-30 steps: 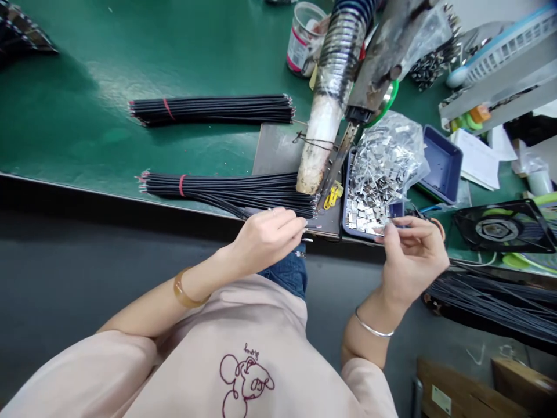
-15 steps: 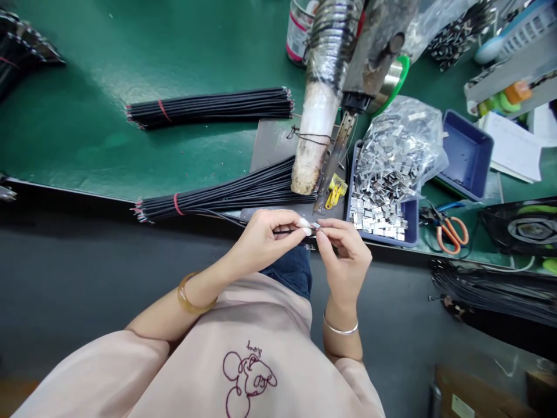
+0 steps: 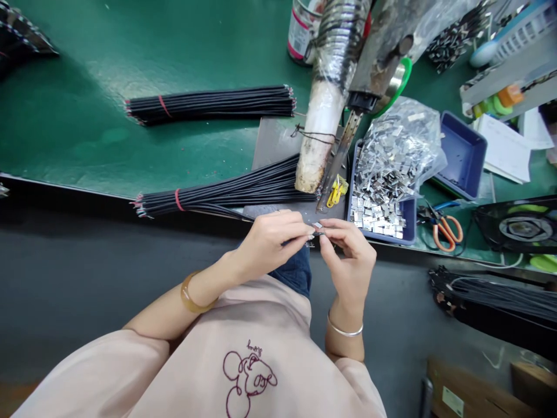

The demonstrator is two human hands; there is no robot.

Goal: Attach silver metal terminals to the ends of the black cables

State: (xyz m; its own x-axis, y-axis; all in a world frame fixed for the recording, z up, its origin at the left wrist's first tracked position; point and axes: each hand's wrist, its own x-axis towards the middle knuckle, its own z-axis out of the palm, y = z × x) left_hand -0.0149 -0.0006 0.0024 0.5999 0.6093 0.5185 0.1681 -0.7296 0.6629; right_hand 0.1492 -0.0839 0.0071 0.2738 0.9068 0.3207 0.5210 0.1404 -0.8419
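My left hand (image 3: pixel 276 239) pinches the end of a black cable just past the table's front edge. Facing it, my right hand (image 3: pixel 348 249) is closed at the fingertips on a small metal connector (image 3: pixel 318 225) that meets the cable end. The join between the two is tiny and partly covered by my fingers. Behind my hands lies a bundle of black cables (image 3: pixel 226 194) tied with a red band. Right of them, a blue tray (image 3: pixel 409 223) holds many similar metal connectors, some inside a clear bag (image 3: pixel 402 133).
A soldering fixture's metal strip (image 3: pixel 342 162) and a wrapped duct (image 3: pixel 317 139) hang over a grey plate. Behind is another cable bundle (image 3: pixel 213 104). Orange-handled pliers (image 3: pixel 447 232), a second blue tray (image 3: pixel 463 154) and a black fan (image 3: pixel 520 225) stand to the right.
My left fingers have shifted their pinch slightly at the cable end, and my right hand has moved a little to the right. Both hands stay together at the join.
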